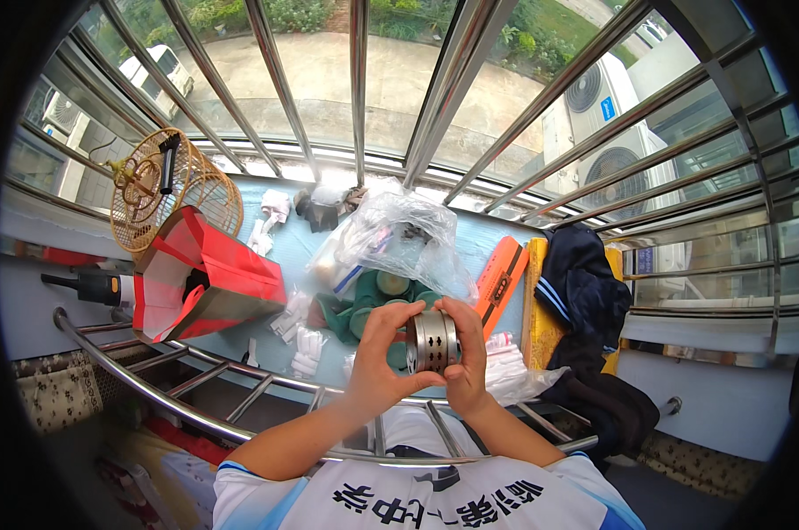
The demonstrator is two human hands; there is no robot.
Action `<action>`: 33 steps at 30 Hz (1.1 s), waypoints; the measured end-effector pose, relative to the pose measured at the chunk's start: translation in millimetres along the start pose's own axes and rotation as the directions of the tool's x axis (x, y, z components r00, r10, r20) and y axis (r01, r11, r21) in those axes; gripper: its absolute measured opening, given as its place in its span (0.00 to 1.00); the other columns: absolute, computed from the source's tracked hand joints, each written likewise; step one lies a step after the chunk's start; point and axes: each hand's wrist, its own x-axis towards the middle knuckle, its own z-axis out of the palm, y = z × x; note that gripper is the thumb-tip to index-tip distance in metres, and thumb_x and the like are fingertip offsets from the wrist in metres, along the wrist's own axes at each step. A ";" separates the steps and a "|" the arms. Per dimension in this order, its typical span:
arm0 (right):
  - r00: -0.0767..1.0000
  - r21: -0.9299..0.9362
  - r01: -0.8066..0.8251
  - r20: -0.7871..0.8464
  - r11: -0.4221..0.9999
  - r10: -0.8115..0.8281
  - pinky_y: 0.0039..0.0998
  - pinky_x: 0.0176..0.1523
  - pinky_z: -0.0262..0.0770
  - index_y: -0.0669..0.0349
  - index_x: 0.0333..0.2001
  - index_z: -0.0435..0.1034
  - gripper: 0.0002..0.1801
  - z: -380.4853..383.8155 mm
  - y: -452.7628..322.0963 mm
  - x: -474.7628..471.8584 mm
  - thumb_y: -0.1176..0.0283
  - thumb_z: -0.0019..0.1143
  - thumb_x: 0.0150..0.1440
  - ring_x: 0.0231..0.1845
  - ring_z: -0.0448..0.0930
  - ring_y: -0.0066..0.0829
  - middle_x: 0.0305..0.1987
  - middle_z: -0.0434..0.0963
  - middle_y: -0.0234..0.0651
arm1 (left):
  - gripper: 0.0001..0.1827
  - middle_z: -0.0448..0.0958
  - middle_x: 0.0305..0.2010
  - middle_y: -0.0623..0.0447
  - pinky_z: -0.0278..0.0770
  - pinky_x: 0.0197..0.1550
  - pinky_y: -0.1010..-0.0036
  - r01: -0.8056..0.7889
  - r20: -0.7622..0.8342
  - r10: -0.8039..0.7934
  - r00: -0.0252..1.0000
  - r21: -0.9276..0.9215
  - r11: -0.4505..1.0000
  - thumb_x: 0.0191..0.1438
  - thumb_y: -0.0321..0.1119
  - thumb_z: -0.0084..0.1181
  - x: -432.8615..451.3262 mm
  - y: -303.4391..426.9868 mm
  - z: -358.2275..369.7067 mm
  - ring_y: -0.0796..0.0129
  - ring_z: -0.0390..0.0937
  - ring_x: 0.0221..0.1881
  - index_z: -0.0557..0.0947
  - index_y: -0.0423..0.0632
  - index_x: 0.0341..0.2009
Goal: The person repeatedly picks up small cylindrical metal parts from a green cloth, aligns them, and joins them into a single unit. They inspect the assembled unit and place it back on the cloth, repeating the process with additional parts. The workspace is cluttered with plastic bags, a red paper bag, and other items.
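Observation:
Between my two hands is a round perforated metal canister (432, 341), its side pierced with small cross-shaped holes. My left hand (381, 354) curls around its left side, thumb along the bottom. Against the right side presses my right hand (469, 354). The canister is held up above the light blue surface. Just beyond my fingers lie dark green bottle-like objects (366, 298), partly covered by a crumpled clear plastic bag (419, 232). A bundle of white and pink wrapped items (505, 364) lies beside my right wrist.
A red bag (207, 285) and a wicker basket (220, 192) stand at left. On the right are an orange box (503, 285), a yellow block (537, 318) and dark clothing (581, 291). A curved metal rail (220, 424) runs below my forearms; window bars (358, 86) rise beyond.

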 end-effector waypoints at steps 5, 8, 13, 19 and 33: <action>0.967 0.182 -0.163 0.223 0.970 0.121 0.36 0.62 0.62 0.61 0.67 0.49 0.49 -8.7 -16.7 8.6 0.40 0.51 0.53 0.66 0.60 0.39 0.66 0.56 0.44 | 0.49 0.63 0.57 0.50 0.69 0.56 0.67 0.213 0.022 -0.220 0.975 -0.361 0.908 0.37 0.49 0.74 -1.7 -12.5 -0.7 0.61 0.68 0.57 0.64 0.47 0.61; 0.906 0.110 -0.281 0.357 0.953 0.226 0.37 0.63 0.62 0.59 0.68 0.48 0.48 -26.5 -26.1 15.8 0.54 0.63 0.49 0.67 0.59 0.37 0.68 0.54 0.42 | 0.49 0.62 0.58 0.50 0.68 0.57 0.67 0.271 0.062 -0.271 0.960 -0.428 0.862 0.39 0.49 0.73 -1.3 -15.6 -3.6 0.62 0.67 0.58 0.62 0.47 0.62; 0.887 0.112 -0.335 0.373 0.936 0.273 0.37 0.64 0.62 0.59 0.67 0.49 0.52 -39.4 -21.3 16.9 0.67 0.72 0.41 0.66 0.62 0.35 0.67 0.58 0.39 | 0.46 0.60 0.60 0.50 0.67 0.58 0.66 0.292 0.176 -0.234 0.956 -0.550 0.783 0.42 0.42 0.72 -1.1 -11.3 -2.8 0.62 0.64 0.61 0.61 0.45 0.63; 0.942 0.163 -0.257 0.264 0.952 0.209 0.36 0.63 0.64 0.60 0.66 0.52 0.51 -40.6 -10.8 9.4 0.66 0.73 0.40 0.64 0.66 0.34 0.64 0.63 0.40 | 0.47 0.60 0.61 0.51 0.63 0.61 0.67 0.369 0.218 -0.298 0.929 -0.574 0.731 0.41 0.34 0.71 4.0 5.5 -2.8 0.64 0.62 0.60 0.58 0.47 0.64; 0.956 0.175 -0.225 0.230 0.959 0.183 0.37 0.63 0.66 0.61 0.65 0.54 0.52 -38.1 -11.0 6.4 0.63 0.74 0.40 0.65 0.65 0.36 0.65 0.63 0.41 | 0.48 0.60 0.60 0.51 0.65 0.59 0.68 0.389 0.272 -0.282 0.920 -0.543 0.744 0.41 0.34 0.71 5.7 5.7 -5.7 0.65 0.63 0.59 0.58 0.46 0.65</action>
